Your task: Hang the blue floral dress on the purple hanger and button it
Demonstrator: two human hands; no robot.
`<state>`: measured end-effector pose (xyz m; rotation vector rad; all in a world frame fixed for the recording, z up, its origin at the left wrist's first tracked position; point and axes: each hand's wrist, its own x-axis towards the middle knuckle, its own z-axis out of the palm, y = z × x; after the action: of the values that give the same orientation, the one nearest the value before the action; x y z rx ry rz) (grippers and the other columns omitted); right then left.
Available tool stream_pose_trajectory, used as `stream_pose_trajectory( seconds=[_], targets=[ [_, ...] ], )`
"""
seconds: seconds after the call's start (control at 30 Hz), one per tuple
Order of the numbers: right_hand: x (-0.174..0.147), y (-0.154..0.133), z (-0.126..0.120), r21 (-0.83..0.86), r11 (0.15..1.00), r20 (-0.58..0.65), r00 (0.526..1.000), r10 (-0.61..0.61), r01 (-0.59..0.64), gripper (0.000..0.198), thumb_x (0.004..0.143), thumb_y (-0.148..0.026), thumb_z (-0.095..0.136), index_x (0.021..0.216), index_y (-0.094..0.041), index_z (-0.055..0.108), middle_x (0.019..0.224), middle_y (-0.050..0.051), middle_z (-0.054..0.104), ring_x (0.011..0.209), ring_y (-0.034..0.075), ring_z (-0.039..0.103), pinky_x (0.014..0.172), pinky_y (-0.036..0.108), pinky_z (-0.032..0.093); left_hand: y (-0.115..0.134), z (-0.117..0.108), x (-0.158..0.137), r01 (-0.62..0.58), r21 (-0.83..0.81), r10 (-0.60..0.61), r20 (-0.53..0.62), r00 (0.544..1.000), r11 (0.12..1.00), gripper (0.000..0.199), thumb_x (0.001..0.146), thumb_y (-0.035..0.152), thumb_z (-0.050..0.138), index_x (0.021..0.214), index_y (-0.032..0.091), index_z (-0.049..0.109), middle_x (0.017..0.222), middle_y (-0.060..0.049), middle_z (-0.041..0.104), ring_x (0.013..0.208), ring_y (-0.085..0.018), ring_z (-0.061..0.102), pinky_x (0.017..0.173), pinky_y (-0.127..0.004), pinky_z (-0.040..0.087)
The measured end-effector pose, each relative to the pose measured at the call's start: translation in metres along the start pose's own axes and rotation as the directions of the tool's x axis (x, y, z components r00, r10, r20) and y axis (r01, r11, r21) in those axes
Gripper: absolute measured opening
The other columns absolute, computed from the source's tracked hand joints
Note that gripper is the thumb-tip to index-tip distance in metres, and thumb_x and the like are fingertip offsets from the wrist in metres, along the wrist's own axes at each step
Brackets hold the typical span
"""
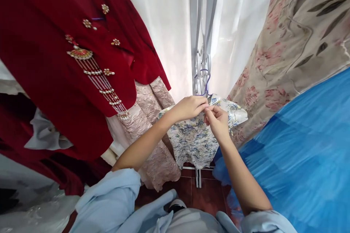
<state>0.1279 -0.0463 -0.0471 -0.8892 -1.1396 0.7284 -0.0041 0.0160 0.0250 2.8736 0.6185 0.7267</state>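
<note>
A white short-sleeved top (191, 142) with a blue and yellow floral print hangs in front of me on a purple hanger (207, 88). My left hand (193, 107) reaches across its neckline, fingers bent and closed at the upper edge of the cloth. Thumb and fingers of my right hand (218, 119) are pinched together right beside the left fingertips. Both hands meet at the neckline, and they cover the bit of cloth between them. The top's right-hand sleeve sticks out past my right hand.
To the left hangs a dark red jacket (62, 91) with beaded ornaments, over a pink textured skirt (161, 160). A beige floral dress (268, 58) and a bright blue tulle skirt (295, 145) crowd the right. Behind are a grey metal stand (201, 11) and white curtains (161, 18).
</note>
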Motion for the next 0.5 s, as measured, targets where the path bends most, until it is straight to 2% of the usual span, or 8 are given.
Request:
stream_pose_trajectory(
  seconds=[0.07, 0.2, 0.33, 0.4, 0.5],
  targets=[
    [-0.001, 0.005, 0.000, -0.015, 1.000, -0.020, 1.000, 0.006, -0.006, 0.031, 0.086, -0.041, 0.063, 0.066, -0.020, 0.054, 0.046, -0.006, 0.051, 0.040, 0.007, 0.040, 0.042, 0.020, 0.030, -0.005, 0.006, 0.001, -0.013, -0.023, 0.013, -0.032, 0.999, 1.000, 0.022, 0.097, 0.021, 0.048, 0.080, 0.016, 0.061, 0.080, -0.003, 0.062, 0.073, -0.015, 0.056, 0.068, -0.028, 0.042],
    [-0.006, 0.016, 0.007, -0.004, 1.000, -0.086, 0.996, -0.008, 0.008, 0.031, 0.085, -0.042, 0.064, 0.066, -0.021, 0.050, 0.045, -0.009, 0.044, 0.040, 0.006, 0.035, 0.043, 0.020, 0.026, -0.007, 0.010, 0.002, -0.003, -0.173, -0.017, -0.113, 0.993, 0.985, 0.019, 0.090, 0.018, 0.052, 0.071, 0.016, 0.057, 0.069, 0.001, 0.058, 0.065, -0.011, 0.053, 0.064, -0.025, 0.039],
    [-0.016, 0.033, 0.018, 0.002, 0.999, -0.073, 0.997, 0.035, -0.035, 0.028, 0.085, -0.041, 0.062, 0.068, -0.021, 0.051, 0.044, -0.009, 0.043, 0.040, 0.007, 0.033, 0.043, 0.021, 0.025, -0.004, 0.005, 0.010, -0.013, -0.271, -0.021, -0.125, 0.992, 0.962, 0.025, 0.098, 0.027, 0.046, 0.079, 0.017, 0.058, 0.072, 0.000, 0.059, 0.065, -0.011, 0.053, 0.062, -0.025, 0.039],
    [-0.020, 0.041, 0.020, 0.006, 0.999, -0.121, 0.992, 0.039, -0.039, 0.026, 0.085, -0.040, 0.061, 0.069, -0.022, 0.051, 0.045, -0.009, 0.040, 0.041, 0.008, 0.031, 0.043, 0.022, 0.025, -0.005, 0.004, 0.013, -0.018, -0.208, -0.001, -0.090, 0.996, 0.978, 0.025, 0.099, 0.030, 0.047, 0.081, 0.017, 0.058, 0.075, -0.001, 0.061, 0.066, -0.012, 0.054, 0.063, -0.027, 0.039],
    [-0.020, 0.043, 0.016, 0.001, 1.000, -0.193, 0.981, 0.000, 0.000, 0.026, 0.086, -0.038, 0.061, 0.069, -0.022, 0.050, 0.047, -0.010, 0.037, 0.043, 0.008, 0.029, 0.045, 0.022, 0.024, -0.011, 0.006, 0.011, -0.003, -0.053, 0.002, -0.016, 1.000, 0.999, 0.022, 0.090, 0.037, 0.063, 0.080, 0.018, 0.058, 0.078, -0.002, 0.063, 0.068, -0.014, 0.054, 0.063, -0.028, 0.037]
  ],
)
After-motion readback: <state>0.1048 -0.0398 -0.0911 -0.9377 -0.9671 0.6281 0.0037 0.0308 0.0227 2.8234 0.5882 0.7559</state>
